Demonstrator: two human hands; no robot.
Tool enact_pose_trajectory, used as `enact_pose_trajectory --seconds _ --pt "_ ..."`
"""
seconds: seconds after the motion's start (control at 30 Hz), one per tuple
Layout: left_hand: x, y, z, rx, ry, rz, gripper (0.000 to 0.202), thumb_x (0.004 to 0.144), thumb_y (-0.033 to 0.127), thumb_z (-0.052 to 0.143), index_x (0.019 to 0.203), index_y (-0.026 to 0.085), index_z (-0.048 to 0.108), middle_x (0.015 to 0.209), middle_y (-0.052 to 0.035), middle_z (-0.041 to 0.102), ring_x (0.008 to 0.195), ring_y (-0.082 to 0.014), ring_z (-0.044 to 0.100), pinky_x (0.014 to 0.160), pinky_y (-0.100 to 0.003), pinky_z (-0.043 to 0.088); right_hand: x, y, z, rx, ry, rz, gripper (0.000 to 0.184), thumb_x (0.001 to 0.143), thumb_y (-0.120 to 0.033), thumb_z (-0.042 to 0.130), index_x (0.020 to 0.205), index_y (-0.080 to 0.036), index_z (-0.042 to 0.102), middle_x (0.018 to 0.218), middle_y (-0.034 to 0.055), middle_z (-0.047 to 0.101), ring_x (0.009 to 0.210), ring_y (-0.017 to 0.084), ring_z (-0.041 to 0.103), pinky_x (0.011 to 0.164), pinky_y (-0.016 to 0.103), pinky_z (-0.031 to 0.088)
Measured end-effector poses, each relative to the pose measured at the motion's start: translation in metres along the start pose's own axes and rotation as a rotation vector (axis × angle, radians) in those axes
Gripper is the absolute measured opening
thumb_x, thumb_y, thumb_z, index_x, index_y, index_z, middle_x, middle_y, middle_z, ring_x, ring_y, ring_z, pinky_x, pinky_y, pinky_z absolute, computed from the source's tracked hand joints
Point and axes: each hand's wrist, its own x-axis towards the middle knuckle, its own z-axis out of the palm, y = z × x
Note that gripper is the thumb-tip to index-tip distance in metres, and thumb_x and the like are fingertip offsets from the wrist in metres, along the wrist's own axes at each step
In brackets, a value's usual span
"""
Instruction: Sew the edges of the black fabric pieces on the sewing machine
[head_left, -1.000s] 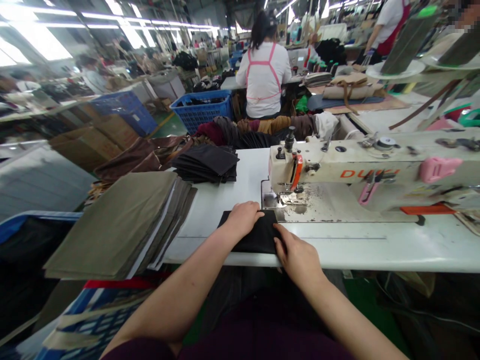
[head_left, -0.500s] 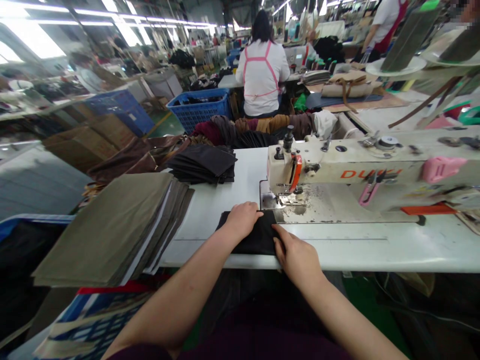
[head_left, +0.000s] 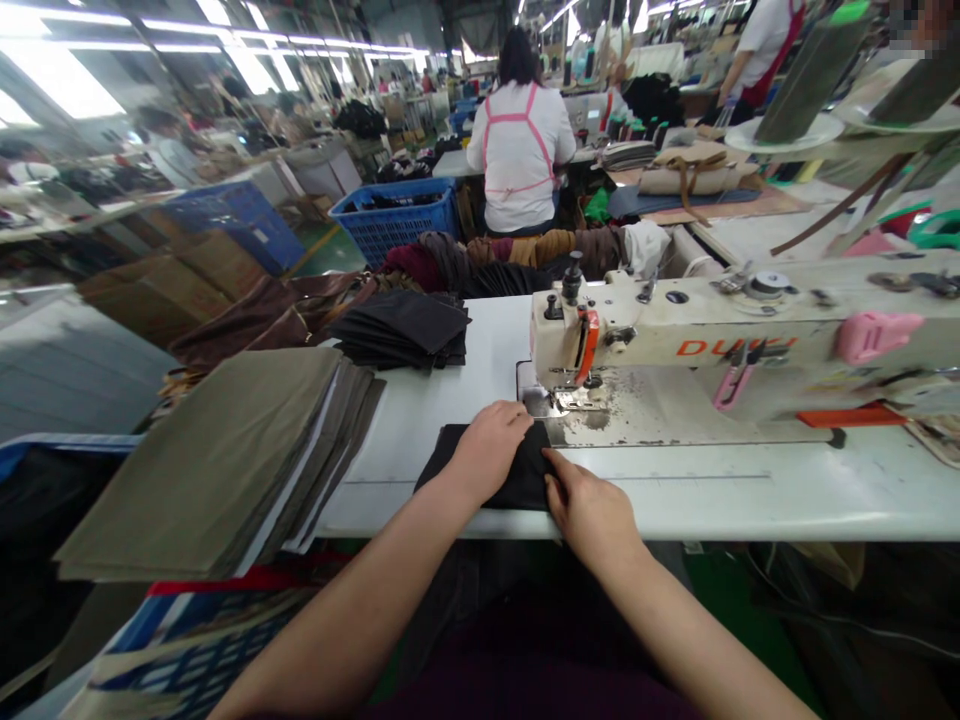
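Note:
A folded piece of black fabric point(head_left: 531, 480) lies on the white sewing table, just in front of the sewing machine's needle area point(head_left: 574, 398). Across its top rests my left hand point(head_left: 495, 445), palm down, fingers laid toward the far edge near the metal plate. My right hand point(head_left: 592, 500) pinches the fabric's right edge between thumb and forefinger. Part of the fabric is hidden under my left hand and wrist. The cream sewing machine point(head_left: 720, 330) stands beyond my right hand, its presser foot apart from the fabric.
Left of my arms lies a stack of olive-grey fabric panels point(head_left: 202, 450). Black pieces point(head_left: 405, 328) are piled behind it. Pink-handled snips point(head_left: 735, 378) hang on the machine. A blue crate point(head_left: 401, 222) and a person in a pink-strapped apron point(head_left: 523, 150) are farther back.
My left hand has slid slightly right and its fingers reach farther over the fabric. More of the fabric's left side shows. My right hand stays at the right edge.

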Motion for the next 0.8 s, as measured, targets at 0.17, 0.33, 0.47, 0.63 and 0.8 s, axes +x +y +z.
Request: enact_pose_trajectory --seconds 0.17,0.33,0.47,0.63,0.8 --pt "-0.026 0.014 0.014 -0.003 -0.052 0.133 0.043 0.097 0.006 0.042 0.138 0.012 0.053 0.146 -0.014 0.057 0.136 -0.0218 0.053 0.116 -0.037 0.042 -0.001 0.001 0.0 0.002 0.001 -0.014 0.044 0.101 -0.03 0.044 0.144 -0.025 0.051 0.111 0.006 0.076 0.081 0.019 0.074 0.068 0.028 0.053" --pt "-0.035 0.015 0.028 0.155 -0.05 0.154 0.048 0.097 0.007 0.041 0.145 0.01 0.046 0.154 -0.0146 0.049 0.145 -0.0236 0.044 0.118 -0.038 0.04 -0.007 -0.001 -0.003 0.001 -0.022 0.001 0.043 0.102 -0.031 0.044 0.142 -0.021 0.053 0.114 0.0082 0.074 0.083 0.019 0.072 0.071 0.028 0.052" --pt "-0.028 0.012 0.03 0.228 -0.029 0.213 0.046 0.099 0.01 0.041 0.144 0.01 0.048 0.154 -0.0129 0.049 0.145 -0.0221 0.043 0.12 -0.035 0.038 -0.008 -0.001 -0.007 -0.024 -0.011 0.003 0.043 0.102 -0.03 0.044 0.143 -0.02 0.053 0.109 0.008 0.073 0.089 0.02 0.071 0.075 0.029 0.051" --pt "-0.014 0.006 0.035 0.223 0.0 0.239 0.045 0.1 0.014 0.042 0.145 0.012 0.048 0.155 -0.0115 0.048 0.145 -0.0201 0.043 0.119 -0.035 0.039 -0.001 0.002 -0.009 -0.034 0.012 0.018 0.042 0.101 -0.027 0.045 0.141 -0.018 0.055 0.106 0.008 0.073 0.093 0.02 0.07 0.079 0.03 0.051" --pt "-0.001 0.002 0.04 0.206 0.013 0.252 0.043 0.101 0.016 0.043 0.144 0.014 0.049 0.156 -0.01 0.048 0.145 -0.0201 0.043 0.118 -0.035 0.039 0.007 0.006 -0.006 -0.045 0.048 0.034 0.042 0.101 -0.027 0.045 0.142 -0.02 0.054 0.108 0.0066 0.074 0.093 0.02 0.07 0.077 0.03 0.05"
